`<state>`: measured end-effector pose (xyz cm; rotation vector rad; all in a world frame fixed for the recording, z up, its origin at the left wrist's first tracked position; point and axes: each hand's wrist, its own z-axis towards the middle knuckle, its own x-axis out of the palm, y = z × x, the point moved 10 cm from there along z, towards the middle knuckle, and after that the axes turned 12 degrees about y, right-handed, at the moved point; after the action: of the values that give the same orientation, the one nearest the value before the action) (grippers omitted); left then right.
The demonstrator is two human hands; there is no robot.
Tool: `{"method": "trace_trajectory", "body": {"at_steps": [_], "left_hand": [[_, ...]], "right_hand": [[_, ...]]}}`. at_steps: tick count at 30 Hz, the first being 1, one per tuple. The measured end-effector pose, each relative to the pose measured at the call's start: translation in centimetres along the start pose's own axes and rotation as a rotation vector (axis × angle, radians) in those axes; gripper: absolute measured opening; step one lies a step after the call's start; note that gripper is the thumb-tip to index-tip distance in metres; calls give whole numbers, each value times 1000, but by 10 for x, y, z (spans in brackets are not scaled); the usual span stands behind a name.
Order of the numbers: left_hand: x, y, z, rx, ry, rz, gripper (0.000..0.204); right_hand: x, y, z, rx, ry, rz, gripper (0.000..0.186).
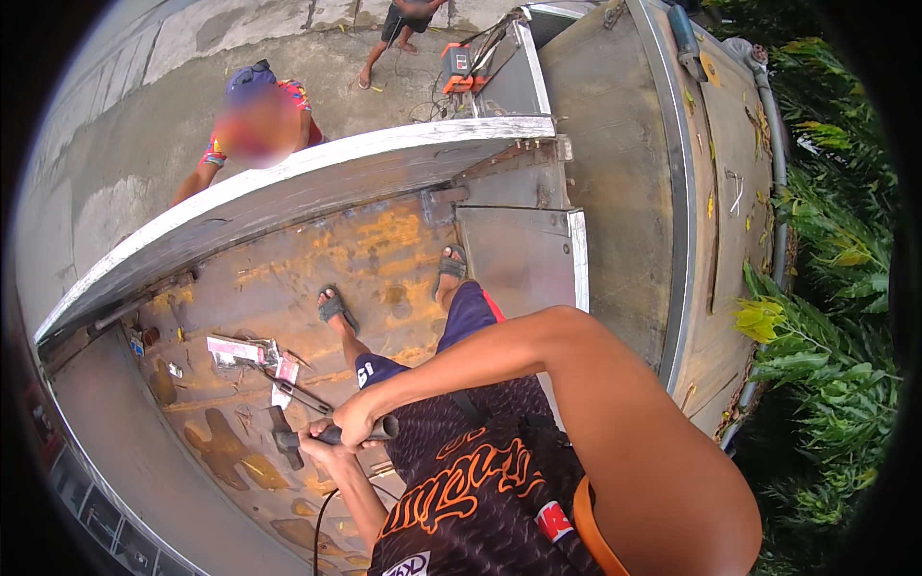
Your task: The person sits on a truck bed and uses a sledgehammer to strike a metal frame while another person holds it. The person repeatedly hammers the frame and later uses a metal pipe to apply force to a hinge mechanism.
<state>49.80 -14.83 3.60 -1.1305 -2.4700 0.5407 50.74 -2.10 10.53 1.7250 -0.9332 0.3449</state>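
My right hand [355, 420] and my left hand [324, 447] are closed round the handle of a sledgehammer [385, 428], held low in front of my body. The handle looks like a dark pipe with an open round end on the right. Its dark block head lies to the left, above the rusty metal floor [317, 252]. My fingers partly cover the handle. Just beyond my hands, a dark slim tool [305, 396] with a long end lies by a pink and white packet [286, 376]; what kind it is, I cannot tell.
A tall metal side wall [317, 187] with a white top edge curves across the far side. Behind it a person [257, 120] leans in; another stands farther back. An orange machine [459, 69] sits beyond the corner. An angle grinder [686, 43] rests on the right ledge, near leafy plants [831, 250].
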Motion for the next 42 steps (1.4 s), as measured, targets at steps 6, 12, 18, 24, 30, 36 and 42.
{"method": "trace_trajectory", "body": {"at_steps": [6,12,18,24,30,36,42], "left_hand": [[220,330,-157,-596,531,244,19],[270,269,-179,-491,844,553,11],[181,124,-48,-489,563,140,15],[47,31,43,-468,352,237,17],[59,-106,-47,-360,864,1259,88],[142,-330,-316,584,1598,816,110],[214,-247,-366,732,2060,542,76]], "right_hand": [[51,-141,-394,-142,-869,800,33],[67,-92,-323,-570,-824,722,33],[17,-12,-181,-96,-652,265,23],[9,15,-23,-180,-407,506,19],[-18,-47,84,-146,-441,673,14],[-76,-144,85,-92,-702,526,18],[-96,-171,-62,161,-975,366,20]]}}
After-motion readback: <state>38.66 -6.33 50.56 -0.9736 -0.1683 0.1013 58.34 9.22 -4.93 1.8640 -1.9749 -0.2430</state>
